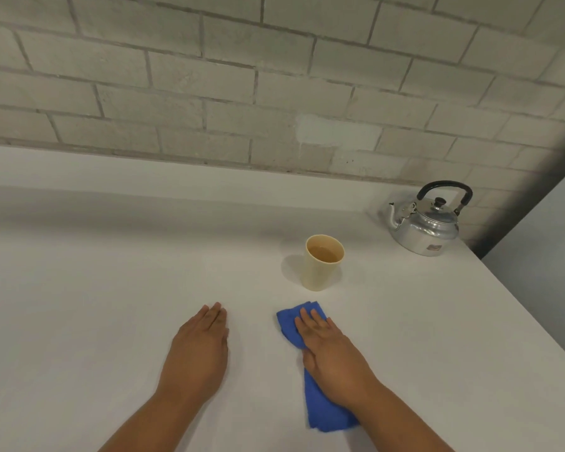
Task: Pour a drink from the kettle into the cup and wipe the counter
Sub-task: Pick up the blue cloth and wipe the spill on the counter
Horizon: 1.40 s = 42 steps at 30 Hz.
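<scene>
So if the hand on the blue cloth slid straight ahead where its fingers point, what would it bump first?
Probably the cream plastic cup of brownish drink; the right hand points roughly toward it.

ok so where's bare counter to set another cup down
The widest bare stretch of counter lies left of the cup and left hand, back to the wall. A narrow strip separates the hands. Crowded: cup, kettle, and blue cloth under the right hand.
</scene>
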Tool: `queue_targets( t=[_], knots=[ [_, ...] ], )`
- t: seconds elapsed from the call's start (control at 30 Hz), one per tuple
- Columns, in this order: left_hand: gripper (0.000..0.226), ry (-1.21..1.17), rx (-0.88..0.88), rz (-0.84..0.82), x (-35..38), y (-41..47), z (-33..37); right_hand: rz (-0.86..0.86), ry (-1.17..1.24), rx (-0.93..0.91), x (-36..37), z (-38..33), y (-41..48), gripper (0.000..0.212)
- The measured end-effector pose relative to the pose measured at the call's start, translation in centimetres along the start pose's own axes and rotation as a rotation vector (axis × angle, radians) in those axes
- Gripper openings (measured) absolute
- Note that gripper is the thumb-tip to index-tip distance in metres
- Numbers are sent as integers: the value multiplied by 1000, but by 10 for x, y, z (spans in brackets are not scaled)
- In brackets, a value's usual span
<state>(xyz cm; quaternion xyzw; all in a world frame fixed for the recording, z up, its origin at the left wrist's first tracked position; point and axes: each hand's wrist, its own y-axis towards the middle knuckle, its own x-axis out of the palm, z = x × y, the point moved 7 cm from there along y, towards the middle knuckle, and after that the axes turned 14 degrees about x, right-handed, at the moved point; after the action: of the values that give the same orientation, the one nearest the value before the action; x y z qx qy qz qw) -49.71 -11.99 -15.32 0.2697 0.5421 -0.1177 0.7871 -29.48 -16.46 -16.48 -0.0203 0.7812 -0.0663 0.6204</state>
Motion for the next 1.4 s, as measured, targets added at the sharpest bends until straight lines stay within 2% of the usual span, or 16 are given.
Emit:
queue_targets(
  t=[0.13,0.27,0.33,0.4,0.5,0.57,0.67,0.8,0.87,1.0,1.17,1.27,1.4],
  knots=[
    [36,24,-28,-4,1,1,1,37,14,167,-15,39,10,53],
    [34,3,-24,6,-10,2,19,30,46,185,-17,45,16,55],
    [35,-46,118,28,-18,2,54,56,134,210,-30,53,21,51],
    [35,-93,364,2,-19,1,104,85,170,233,-45,62,28,44],
    [22,-101,661,-178,-2,-4,171,3,182,254,-52,69,39,44],
    [28,31,736,-286,14,-5,195,-63,202,259,-51,69,43,46],
    [37,132,701,-323,23,2,206,-115,214,284,-49,69,46,47],
    [31,233,664,-399,34,15,210,-123,263,281,-51,66,46,15],
    [27,263,654,-386,30,21,210,-117,265,253,-55,64,45,8],
    [26,354,700,-369,23,19,209,-124,223,192,-70,53,45,9],
    [30,334,701,-312,14,13,190,-144,202,85,-95,14,46,13],
    [31,306,638,-235,-5,7,160,-165,268,0,-106,-24,53,14],
    [35,298,467,-187,-34,-4,101,-136,367,-82,-109,-85,79,12]
  ],
)
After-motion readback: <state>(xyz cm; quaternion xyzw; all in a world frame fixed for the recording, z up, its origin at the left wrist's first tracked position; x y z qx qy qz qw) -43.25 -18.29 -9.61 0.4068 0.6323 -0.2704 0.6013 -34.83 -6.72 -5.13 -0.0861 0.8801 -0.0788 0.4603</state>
